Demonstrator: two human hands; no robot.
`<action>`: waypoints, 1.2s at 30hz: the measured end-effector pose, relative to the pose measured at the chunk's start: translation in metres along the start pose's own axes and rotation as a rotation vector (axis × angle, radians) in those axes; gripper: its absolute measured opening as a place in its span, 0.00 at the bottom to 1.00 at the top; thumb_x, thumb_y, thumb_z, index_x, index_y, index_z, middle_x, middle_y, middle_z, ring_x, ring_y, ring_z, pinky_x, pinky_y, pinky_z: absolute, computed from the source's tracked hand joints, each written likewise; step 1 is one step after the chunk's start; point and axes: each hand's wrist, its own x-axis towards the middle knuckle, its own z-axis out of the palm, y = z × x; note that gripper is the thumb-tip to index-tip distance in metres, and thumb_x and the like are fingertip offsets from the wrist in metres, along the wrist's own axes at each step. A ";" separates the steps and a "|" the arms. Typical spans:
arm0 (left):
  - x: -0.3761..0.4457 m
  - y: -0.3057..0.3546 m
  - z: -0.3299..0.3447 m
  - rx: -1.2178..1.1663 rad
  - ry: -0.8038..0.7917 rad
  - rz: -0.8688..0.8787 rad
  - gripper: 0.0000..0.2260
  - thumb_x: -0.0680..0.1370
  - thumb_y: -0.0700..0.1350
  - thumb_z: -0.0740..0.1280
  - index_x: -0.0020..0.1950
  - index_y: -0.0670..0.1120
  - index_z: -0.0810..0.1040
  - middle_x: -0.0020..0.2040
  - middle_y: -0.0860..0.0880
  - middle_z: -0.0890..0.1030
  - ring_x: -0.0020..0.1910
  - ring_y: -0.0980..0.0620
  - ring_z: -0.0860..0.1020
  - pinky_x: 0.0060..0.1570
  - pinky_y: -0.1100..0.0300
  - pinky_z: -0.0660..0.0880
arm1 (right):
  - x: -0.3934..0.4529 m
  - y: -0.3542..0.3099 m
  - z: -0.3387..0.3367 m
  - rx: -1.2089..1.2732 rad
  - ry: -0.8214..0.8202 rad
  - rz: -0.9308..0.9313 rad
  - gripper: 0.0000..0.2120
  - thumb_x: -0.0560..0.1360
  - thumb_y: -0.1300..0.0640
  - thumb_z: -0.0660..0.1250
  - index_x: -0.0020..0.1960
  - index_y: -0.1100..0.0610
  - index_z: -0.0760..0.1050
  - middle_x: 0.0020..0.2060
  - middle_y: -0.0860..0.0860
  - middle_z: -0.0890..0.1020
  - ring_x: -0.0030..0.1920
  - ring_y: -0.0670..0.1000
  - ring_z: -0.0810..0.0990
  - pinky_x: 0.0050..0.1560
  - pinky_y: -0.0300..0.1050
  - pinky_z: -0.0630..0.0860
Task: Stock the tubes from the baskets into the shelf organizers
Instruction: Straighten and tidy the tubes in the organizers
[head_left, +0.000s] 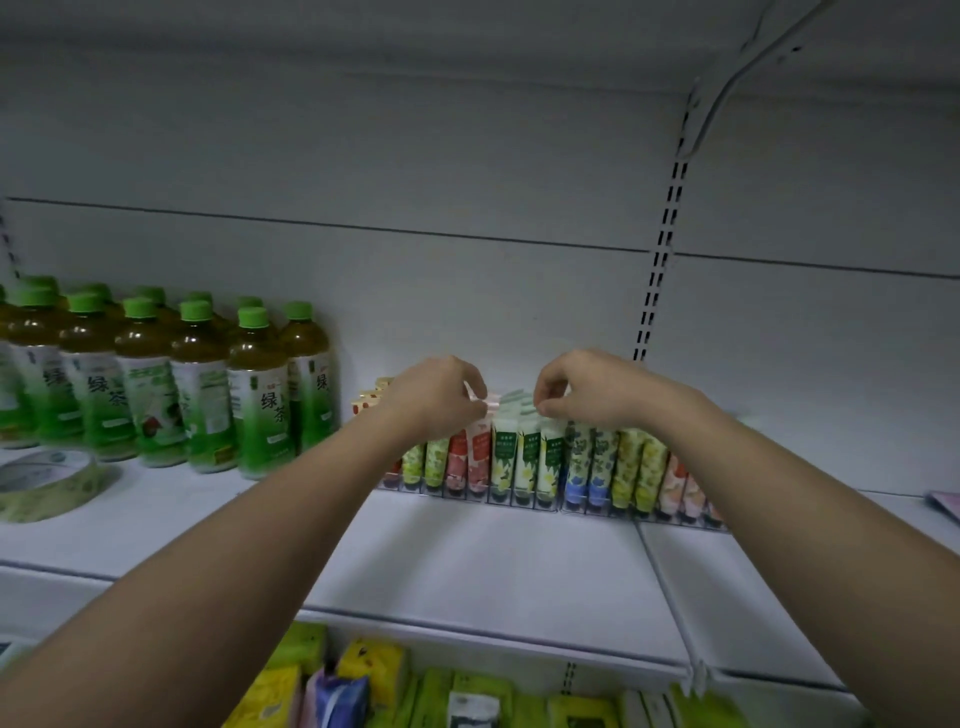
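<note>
A clear shelf organizer (524, 503) stands on the white shelf (493, 561) and holds several upright tubes in rows: yellow-green, pink, white-green, blue and peach. My left hand (439, 397) reaches over the pink tubes (478, 454), its fingertips pinched on the crimped top of one pink tube. My right hand (576, 387) hovers over the white-green tubes (527, 457), fingers pinched on the top of one of them. No basket is in view.
Green tea bottles (166, 384) stand in rows at the left of the shelf. A roll of tape (49, 483) lies in front of them. Packaged goods (363, 686) fill the shelf below. A slotted upright (662, 260) runs up the back wall.
</note>
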 end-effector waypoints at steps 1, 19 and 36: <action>-0.005 -0.002 -0.001 0.017 -0.001 -0.001 0.11 0.77 0.50 0.66 0.58 0.52 0.79 0.54 0.52 0.82 0.48 0.53 0.79 0.51 0.54 0.78 | 0.000 -0.004 0.000 0.007 -0.013 -0.009 0.06 0.78 0.52 0.68 0.51 0.51 0.81 0.48 0.47 0.82 0.47 0.47 0.80 0.51 0.48 0.78; 0.060 -0.050 -0.007 0.074 0.025 0.004 0.12 0.77 0.40 0.66 0.58 0.48 0.81 0.56 0.50 0.81 0.46 0.56 0.75 0.48 0.65 0.71 | 0.091 0.002 0.018 0.051 0.076 0.008 0.07 0.77 0.57 0.69 0.55 0.55 0.81 0.50 0.50 0.82 0.49 0.50 0.79 0.50 0.44 0.76; 0.124 -0.054 0.032 -0.004 -0.096 0.028 0.09 0.72 0.37 0.70 0.47 0.49 0.85 0.48 0.49 0.85 0.49 0.51 0.82 0.52 0.60 0.77 | 0.134 0.006 0.057 -0.102 0.051 0.135 0.08 0.73 0.57 0.71 0.50 0.48 0.81 0.52 0.51 0.81 0.51 0.55 0.80 0.46 0.44 0.73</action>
